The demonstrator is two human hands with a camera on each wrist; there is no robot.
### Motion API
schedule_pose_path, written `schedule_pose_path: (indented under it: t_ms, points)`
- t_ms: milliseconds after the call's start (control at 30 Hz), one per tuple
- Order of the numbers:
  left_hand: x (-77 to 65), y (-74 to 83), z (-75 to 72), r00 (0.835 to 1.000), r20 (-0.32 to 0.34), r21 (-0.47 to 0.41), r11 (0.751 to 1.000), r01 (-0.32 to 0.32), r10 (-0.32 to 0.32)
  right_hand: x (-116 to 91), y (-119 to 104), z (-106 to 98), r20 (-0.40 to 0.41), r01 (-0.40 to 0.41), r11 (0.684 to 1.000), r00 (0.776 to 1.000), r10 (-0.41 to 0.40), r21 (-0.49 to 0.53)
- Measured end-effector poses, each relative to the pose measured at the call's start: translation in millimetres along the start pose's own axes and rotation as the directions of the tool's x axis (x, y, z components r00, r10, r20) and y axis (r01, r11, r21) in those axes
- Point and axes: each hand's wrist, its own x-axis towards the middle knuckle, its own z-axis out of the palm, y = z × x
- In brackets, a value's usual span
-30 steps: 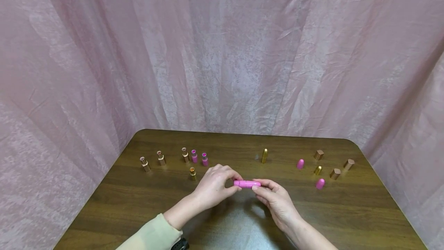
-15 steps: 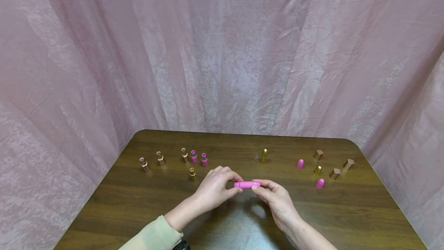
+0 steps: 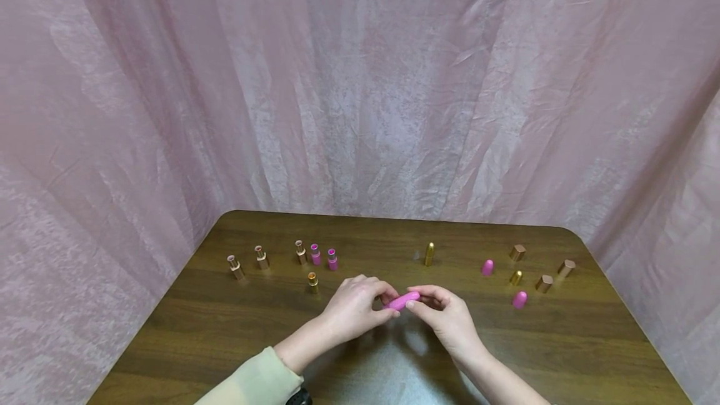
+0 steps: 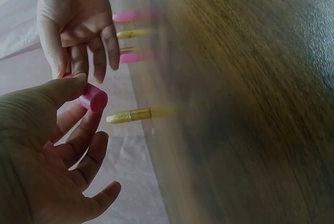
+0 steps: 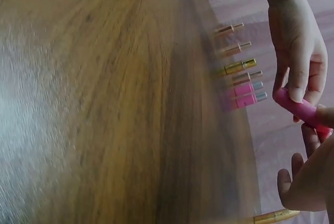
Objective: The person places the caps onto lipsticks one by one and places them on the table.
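Note:
A pink lipstick tube (image 3: 405,300), closed and tilted, is held above the table between both hands. My left hand (image 3: 354,306) pinches its lower left end between thumb and fingers. At the upper right end, my right hand (image 3: 450,324) pinches it the same way. In the left wrist view the tube's round flat base (image 4: 97,100) faces the camera. The right wrist view has the pink tube (image 5: 303,111) partly covered by the fingers. Beyond the hands stands a closed gold lipstick (image 3: 430,255).
On the table's left stand uncapped lipsticks: rose-gold ones (image 3: 262,258), pink ones (image 3: 332,260) and a gold one (image 3: 313,283). At right are loose caps: pink (image 3: 520,299), gold (image 3: 515,277) and several rose-gold (image 3: 544,284). A pink curtain (image 3: 382,92) hangs behind the brown table (image 3: 551,355).
The pink lipstick tube has turned from nearly level to tilted, its right end higher. Both hands have shifted slightly with it, and the left hand has come closer to the right.

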Motion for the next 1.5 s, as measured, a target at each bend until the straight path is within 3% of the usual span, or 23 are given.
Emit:
schedule_pose_path:
  t_ms: [233, 567, 667, 733, 833, 967, 1100, 1300, 1500]
  points:
    - [7.9, 3.1, 8.6, 1.000, 0.014, 0.020, 1.000, -0.008, 0.008, 1, -4, -9, 0.048, 0.094, 0.978, 0.995, -0.087, -0.188]
    - [19.4, 3.4, 15.0, 0.998, 0.048, -0.007, 0.999, 0.042, -0.041, 6, -12, -31, 0.084, 0.240, 0.841, 0.970, -0.229, -0.484]
    - [23.2, 0.9, 16.8, 0.996, 0.049, -0.031, 0.997, 0.072, -0.070, 8, -13, -41, 0.097, 0.285, 0.781, 0.955, -0.280, -0.555]
    - [25.7, -1.1, 17.9, 0.995, 0.046, -0.044, 0.995, 0.091, -0.089, 8, -13, -48, 0.122, 0.327, 0.722, 0.939, -0.323, -0.609]
    - [29.5, -4.2, 18.9, 0.993, 0.039, -0.059, 0.991, 0.118, -0.116, 8, -12, -59, 0.179, 0.394, 0.599, 0.904, -0.388, -0.697]
    - [35.1, -8.3, 19.9, 0.990, 0.022, -0.071, 0.988, 0.137, -0.136, 7, -10, -71, 0.255, 0.435, 0.438, 0.875, -0.411, -0.787]
    - [41.4, -13.5, 23.1, 0.990, 0.002, -0.079, 0.987, 0.137, -0.138, 7, -7, -78, 0.304, 0.450, 0.328, 0.860, -0.409, -0.831]
    - [52.6, -20.0, 28.1, 0.989, -0.012, -0.067, 0.987, 0.148, -0.149, 5, -1, -87, 0.342, 0.474, 0.239, 0.832, -0.437, -0.847]
    - [64.0, -27.1, 33.5, 0.981, -0.023, -0.069, 0.979, 0.193, -0.195, 3, 6, -93, 0.354, 0.489, 0.198, 0.806, -0.474, -0.849]
